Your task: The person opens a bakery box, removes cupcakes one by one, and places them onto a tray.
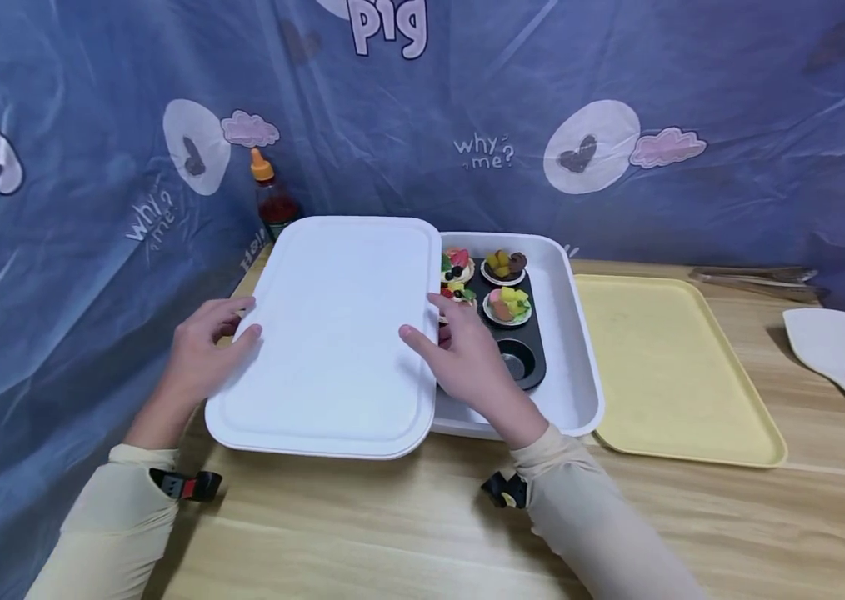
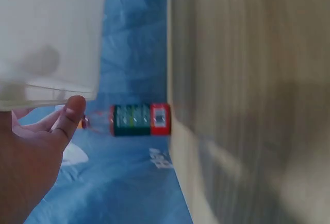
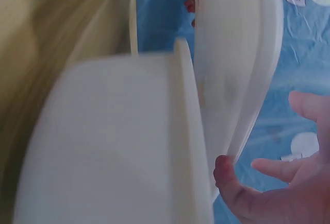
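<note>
Both hands hold a white rectangular lid at its long sides. My left hand pinches the left edge, and in the left wrist view the lid stands well above the wooden table. My right hand grips the right edge, with fingertips at the rim in the right wrist view. Beneath it, overlapped on the left, is a white rectangular container. Inside lies a black muffin pan with several fruit tarts; one visible front cup holds nothing. The lid hides the pan's left part.
A red sauce bottle with an orange cap stands at the back left by the blue curtain. Right of the container lies a yellow tray. Metal tongs and a white spatula lie farther right.
</note>
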{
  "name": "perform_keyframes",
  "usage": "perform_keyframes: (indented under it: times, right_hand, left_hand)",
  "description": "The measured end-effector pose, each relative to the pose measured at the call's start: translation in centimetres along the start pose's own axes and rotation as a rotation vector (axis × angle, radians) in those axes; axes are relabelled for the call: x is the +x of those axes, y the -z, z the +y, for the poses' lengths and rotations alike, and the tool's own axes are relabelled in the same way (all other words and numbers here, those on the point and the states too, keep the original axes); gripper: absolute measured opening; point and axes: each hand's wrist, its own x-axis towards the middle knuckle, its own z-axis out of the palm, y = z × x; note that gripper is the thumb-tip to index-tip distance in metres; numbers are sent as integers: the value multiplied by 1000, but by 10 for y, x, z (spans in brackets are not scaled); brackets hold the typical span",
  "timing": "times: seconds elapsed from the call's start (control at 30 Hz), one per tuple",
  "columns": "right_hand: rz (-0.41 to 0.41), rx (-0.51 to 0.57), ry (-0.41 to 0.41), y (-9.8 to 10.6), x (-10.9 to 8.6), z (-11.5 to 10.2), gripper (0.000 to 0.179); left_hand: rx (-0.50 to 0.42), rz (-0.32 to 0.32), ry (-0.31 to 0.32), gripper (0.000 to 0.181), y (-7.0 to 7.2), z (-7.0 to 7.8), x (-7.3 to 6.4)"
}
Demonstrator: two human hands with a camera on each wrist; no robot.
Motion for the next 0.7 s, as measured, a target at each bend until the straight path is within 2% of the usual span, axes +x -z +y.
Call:
perform_keyframes:
  times: [0.17, 0.3, 0.5, 0.7]
  right_hand:
    - [-27, 17, 11, -21, -1, -11, 75]
    - [-62, 35, -35, -38, -3, -19, 80]
    - [-95, 47, -69, -58, -5, -27, 82]
    - [-129, 88, -80, -76, -7, -31, 84]
  left_hand:
    - [-3, 19, 43, 38, 11, -11, -5]
    - [39, 3, 100, 40, 18, -20, -10]
    - [91, -43, 171, 44, 25, -30, -19]
    - [81, -113, 257, 50, 27, -36, -27]
